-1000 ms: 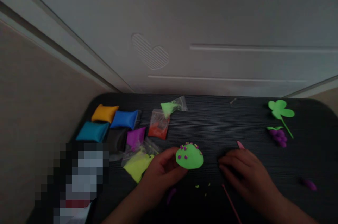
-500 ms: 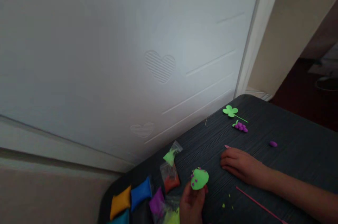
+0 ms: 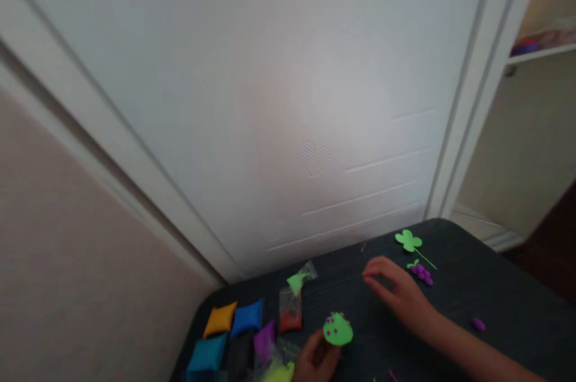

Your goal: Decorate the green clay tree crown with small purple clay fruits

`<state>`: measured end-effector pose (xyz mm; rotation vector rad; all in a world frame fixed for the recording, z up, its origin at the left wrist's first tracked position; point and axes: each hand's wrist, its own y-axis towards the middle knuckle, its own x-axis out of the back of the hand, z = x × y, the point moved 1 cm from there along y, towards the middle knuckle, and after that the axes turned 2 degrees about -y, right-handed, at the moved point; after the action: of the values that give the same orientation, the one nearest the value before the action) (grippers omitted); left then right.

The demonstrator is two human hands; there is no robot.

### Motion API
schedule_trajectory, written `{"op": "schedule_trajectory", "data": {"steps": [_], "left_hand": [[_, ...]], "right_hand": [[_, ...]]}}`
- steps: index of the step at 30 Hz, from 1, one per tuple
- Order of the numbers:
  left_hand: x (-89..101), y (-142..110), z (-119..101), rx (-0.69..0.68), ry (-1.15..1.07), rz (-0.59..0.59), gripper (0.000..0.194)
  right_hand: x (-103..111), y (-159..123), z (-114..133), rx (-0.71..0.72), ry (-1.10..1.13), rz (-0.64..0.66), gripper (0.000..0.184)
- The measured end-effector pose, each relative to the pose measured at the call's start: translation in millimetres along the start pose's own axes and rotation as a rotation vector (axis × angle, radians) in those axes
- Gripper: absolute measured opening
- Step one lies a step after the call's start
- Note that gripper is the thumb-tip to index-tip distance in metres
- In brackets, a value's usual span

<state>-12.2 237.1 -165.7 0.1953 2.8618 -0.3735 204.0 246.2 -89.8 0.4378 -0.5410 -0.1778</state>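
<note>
My left hand [image 3: 316, 358] is closed around a rounded green clay piece [image 3: 338, 330] dotted with small purple bits, held low over the dark table. To its right, my right hand [image 3: 396, 289] is raised with thumb and fingertips pressed together, apart from the green piece. Anything inside that pinch is too small to make out. Beyond the right hand lie a purple clay grape bunch [image 3: 422, 274] with a green stalk and a green four-leaf clover [image 3: 408, 241] with a thin stem. A purple clay lump [image 3: 477, 324] rests beside my right forearm.
Packs of coloured clay lie at the left: orange [image 3: 220, 319], blue [image 3: 247, 317], teal [image 3: 207, 353], purple [image 3: 264, 343] and yellow-green [image 3: 279, 373]. Bags with red [image 3: 290, 319] and green clay [image 3: 296, 282] lie behind. A white panel [image 3: 252, 130] rises along the table's far edge.
The head view has tilted upward, so table items sit lower in the picture. My right hand has lifted from the tabletop into a pinch. My left hand still holds the green clay piece.
</note>
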Motion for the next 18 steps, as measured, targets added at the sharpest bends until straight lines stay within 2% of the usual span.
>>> {"op": "schedule_trajectory", "data": {"steps": [3, 5, 8, 11, 14, 18], "left_hand": [[-7.2, -9.7, -19.9, -0.064, 0.017, 0.041, 0.031], [-12.3, -14.4, -39.9, -0.142, -0.03, -0.033, 0.029], [-25.1, -17.9, -79.3, -0.234, -0.092, -0.088, 0.028], [-45.7, -20.2, -121.5, -0.329, -0.13, -0.009, 0.026], [-70.4, -21.9, -151.3, -0.424, -0.291, 0.042, 0.025], [-96.6, -20.0, -164.5, -0.414, -0.423, 0.076, 0.023]], "right_hand": [[7.1, 34.1, 32.9, 0.043, 0.124, -0.069, 0.011], [7.7, 45.9, 52.4, 0.017, 0.285, -0.126, 0.011], [8.1, 48.9, 71.6, -0.042, 0.561, -0.255, 0.013], [13.1, 44.4, 81.9, -0.012, 0.73, -0.353, 0.013], [24.5, 39.3, 86.2, 0.044, 0.694, -0.355, 0.012], [43.4, 33.3, 85.4, 0.139, 0.563, -0.326, 0.014]]}}
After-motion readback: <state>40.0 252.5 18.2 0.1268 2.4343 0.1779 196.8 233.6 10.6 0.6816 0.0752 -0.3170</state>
